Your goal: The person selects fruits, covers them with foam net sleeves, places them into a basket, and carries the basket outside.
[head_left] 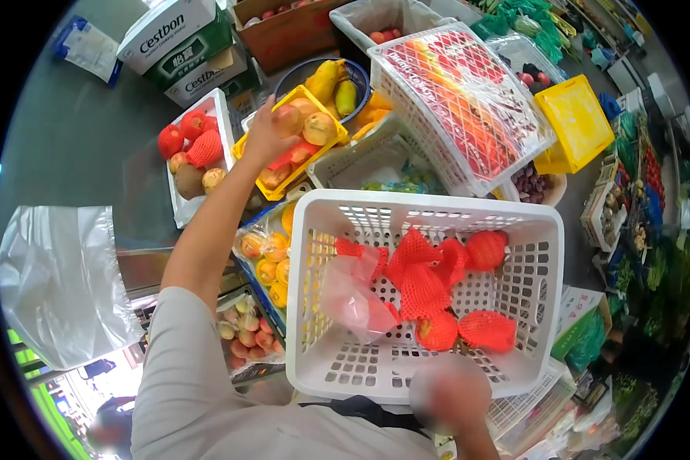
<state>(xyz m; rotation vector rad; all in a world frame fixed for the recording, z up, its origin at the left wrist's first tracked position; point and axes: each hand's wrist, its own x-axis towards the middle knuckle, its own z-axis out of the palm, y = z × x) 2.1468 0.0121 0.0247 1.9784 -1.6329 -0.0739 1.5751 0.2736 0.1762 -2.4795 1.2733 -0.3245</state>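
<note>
Round reddish-yellow fruit (287,120) is gripped in the curled fingers of the left hand (267,139), over a yellow plastic basket (271,195) of similar fruit. The right hand (466,391), blurred, is at the near rim of a large white perforated basket (429,201) holding red foam netting (422,287); its grip cannot be told. A dark-blue bowl (358,75) and pale plastic crate (328,165) crowd the yellow basket.

The left hand (267,136) touches fruit (288,120) in the yellow basket (271,189).
</note>
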